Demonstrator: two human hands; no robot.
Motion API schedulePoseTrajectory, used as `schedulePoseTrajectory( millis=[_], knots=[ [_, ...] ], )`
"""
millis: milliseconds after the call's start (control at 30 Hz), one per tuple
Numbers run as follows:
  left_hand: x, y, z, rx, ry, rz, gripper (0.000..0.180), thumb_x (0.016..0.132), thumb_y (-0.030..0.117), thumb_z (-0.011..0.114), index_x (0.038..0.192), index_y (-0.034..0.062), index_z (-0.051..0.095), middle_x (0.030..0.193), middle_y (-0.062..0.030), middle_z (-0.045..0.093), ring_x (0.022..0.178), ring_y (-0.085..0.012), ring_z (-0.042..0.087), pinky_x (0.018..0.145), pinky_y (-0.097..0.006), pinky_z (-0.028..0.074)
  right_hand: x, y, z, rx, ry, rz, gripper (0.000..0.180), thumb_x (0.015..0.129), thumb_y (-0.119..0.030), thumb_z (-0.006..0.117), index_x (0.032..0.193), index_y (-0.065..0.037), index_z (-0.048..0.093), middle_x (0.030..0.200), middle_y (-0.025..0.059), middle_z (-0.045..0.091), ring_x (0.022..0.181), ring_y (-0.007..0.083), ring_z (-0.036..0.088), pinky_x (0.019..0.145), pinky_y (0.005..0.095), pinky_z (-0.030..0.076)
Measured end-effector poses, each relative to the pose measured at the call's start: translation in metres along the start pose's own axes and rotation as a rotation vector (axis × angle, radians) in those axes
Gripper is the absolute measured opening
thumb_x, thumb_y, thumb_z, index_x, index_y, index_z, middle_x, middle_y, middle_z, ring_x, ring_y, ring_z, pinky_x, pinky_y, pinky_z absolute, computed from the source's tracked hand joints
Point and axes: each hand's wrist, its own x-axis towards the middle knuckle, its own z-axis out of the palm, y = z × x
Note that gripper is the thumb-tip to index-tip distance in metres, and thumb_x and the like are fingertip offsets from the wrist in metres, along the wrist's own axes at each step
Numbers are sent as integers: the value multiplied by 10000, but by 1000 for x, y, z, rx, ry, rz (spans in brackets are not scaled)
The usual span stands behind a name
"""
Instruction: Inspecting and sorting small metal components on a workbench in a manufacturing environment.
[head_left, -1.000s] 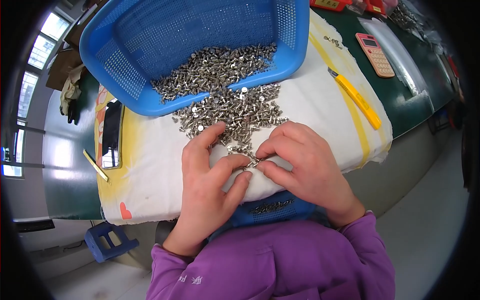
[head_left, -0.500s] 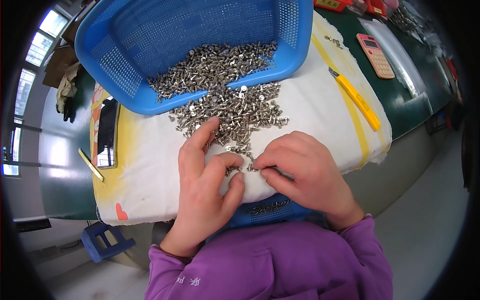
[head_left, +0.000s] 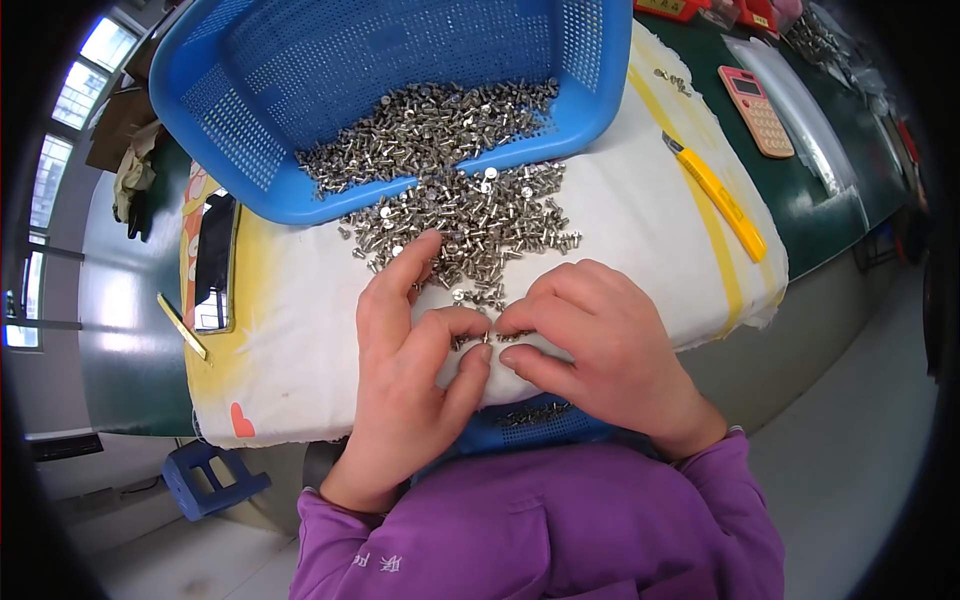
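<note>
Screws [head_left: 480, 240]: silvery, shiny, flat-headed | left hand [head_left: 405, 350], right hand [head_left: 605, 335]: fingertips curled near screws (grip unclear)

A yellow plastic utility knife [head_left: 718, 202] lies near a pink rectangular calculator [head_left: 758, 120], itself beside clear plastic sheeting [head_left: 800, 120]. At left, a dark-screened smartphone [head_left: 214, 262] lies near a thin yellow strip [head_left: 182, 326]; lower down stands a blue plastic stool [head_left: 183, 482].
</note>
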Motion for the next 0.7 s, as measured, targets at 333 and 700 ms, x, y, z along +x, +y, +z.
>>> schedulePoseTrajectory(
  millis=[333, 700],
  knots=[
    [-1, 1, -4, 69, -23, 14, 215, 764, 12, 758, 946, 68, 658, 1559, -267, 404, 1380, -445, 435, 1106, -505, 397, 2, 2, 0, 38, 4, -41, 203, 776, -65, 784, 966, -125, 744, 887, 23, 617, 813, 240, 607, 708, 372, 500],
    [2, 2, -5, 88, -28, 19, 196, 744, -11, 691, 922, 55, 642, 1545, -276, 414, 1385, -470, 423, 1147, -533, 342, -1, 8, -7, -49, 85, 10, 249, 764, 26, 727, 976, -100, 761, 904, 52, 623, 847, 251, 630, 731, 367, 513]
  ],
)
